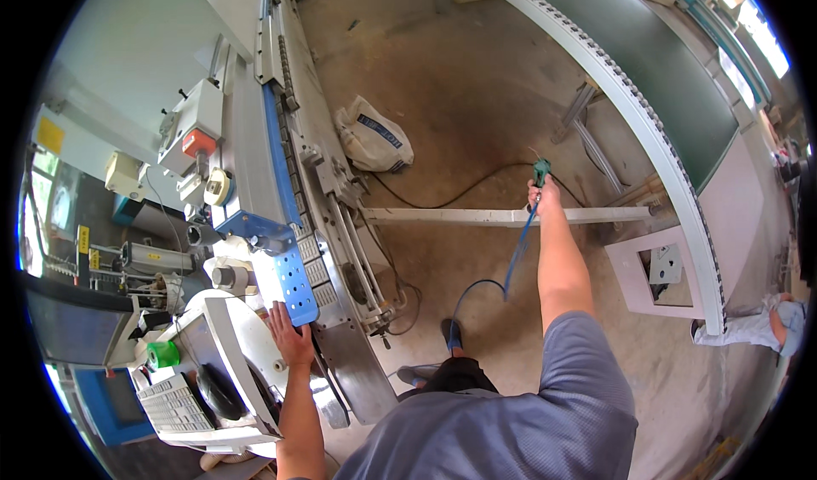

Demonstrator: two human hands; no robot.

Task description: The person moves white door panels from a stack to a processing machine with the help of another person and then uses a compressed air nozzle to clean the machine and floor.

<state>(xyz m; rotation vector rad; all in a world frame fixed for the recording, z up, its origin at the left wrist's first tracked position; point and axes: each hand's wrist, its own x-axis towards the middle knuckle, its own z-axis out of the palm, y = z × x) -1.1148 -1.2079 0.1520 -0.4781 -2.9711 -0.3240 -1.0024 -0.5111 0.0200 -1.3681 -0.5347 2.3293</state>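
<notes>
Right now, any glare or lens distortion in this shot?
Head view: the long white rail with a dark toothed edge bows, likely fisheye bend, and corners go black; bright windows at upper right blow out; a white patch glares beside the blue perforated plate near the bare left hand.

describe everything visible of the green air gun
The green air gun is small, with a body that looks like plastic or painted metal and a thin, light-coloured nozzle pointing away from the person and slightly left. The right hand grips its lower part, hiding the handle, at the end of an outstretched arm. A blue hose hangs from below the hand and curves back toward the person's feet. Whether the trigger is pressed cannot be seen.
</notes>
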